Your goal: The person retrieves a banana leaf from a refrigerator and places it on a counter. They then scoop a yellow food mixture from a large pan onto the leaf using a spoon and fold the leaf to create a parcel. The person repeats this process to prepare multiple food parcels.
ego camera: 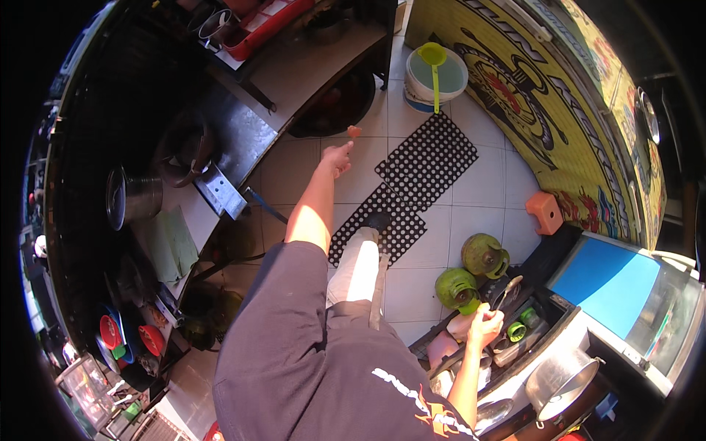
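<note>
My left hand (pixel 336 158) reaches out over the tiled floor, its index finger extended and the others curled. Just past that fingertip is a small pinkish-orange piece (pixel 354 131); I cannot tell whether the finger touches it. A dark round basin (pixel 336 105), its contents in shadow, lies beyond, partly under the counter. On the other side my right hand (pixel 485 324) has its fingers closed around a slim utensil (pixel 508 289) with a tan, curved end. Beneath that hand is a dark open crate (pixel 551 325) holding green-lidded jars (pixel 517 331) and a pink bag-like item (pixel 441 348).
Two green gas cylinders (pixel 485 254) stand near the crate. Black perforated mats (pixel 427 160) lie underfoot. A white bucket (pixel 411 82) of water carries a yellow-green dipper (pixel 433 55). An orange stool (pixel 545 212) stands by the banner. A metal pot (pixel 560 380) sits at lower right; a counter (pixel 187 242) runs left.
</note>
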A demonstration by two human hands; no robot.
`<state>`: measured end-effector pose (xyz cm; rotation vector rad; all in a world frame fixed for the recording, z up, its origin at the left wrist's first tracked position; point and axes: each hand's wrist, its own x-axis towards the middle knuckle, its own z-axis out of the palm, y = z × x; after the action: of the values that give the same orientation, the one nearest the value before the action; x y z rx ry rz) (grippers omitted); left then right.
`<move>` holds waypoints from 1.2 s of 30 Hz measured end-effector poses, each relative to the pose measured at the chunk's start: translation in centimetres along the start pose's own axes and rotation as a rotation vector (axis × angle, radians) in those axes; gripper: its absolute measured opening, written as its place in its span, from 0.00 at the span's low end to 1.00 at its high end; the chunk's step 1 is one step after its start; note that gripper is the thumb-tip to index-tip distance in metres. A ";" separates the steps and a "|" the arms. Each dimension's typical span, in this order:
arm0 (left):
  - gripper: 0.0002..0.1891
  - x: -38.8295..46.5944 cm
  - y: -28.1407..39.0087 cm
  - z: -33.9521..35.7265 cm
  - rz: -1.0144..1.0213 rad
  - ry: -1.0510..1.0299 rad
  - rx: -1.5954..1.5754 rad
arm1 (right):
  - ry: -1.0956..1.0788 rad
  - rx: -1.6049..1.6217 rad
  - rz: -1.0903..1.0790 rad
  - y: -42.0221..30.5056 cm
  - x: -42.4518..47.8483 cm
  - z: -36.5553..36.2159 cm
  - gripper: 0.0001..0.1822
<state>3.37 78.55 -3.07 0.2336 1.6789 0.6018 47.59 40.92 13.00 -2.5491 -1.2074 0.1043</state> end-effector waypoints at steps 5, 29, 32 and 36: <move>0.36 1.5 -2.0 -9.5 0.103 0.221 0.099 | -0.387 0.275 -0.313 -22.8 13.8 18.5 0.18; 0.19 -4.9 -6.7 3.0 0.276 -0.339 0.559 | 0.168 0.483 0.249 -6.0 4.4 -8.0 0.12; 0.15 -6.5 -8.0 10.3 0.371 -0.476 0.827 | 0.453 0.472 0.624 4.8 -8.5 -14.5 0.13; 0.12 -14.6 -17.8 18.8 0.420 -0.730 1.008 | 0.709 0.415 0.977 15.7 -30.0 -18.9 0.11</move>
<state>27.63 61.41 -1.30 1.3760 1.0722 -0.1096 43.81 3.86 23.89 -2.2276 0.3177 -0.2786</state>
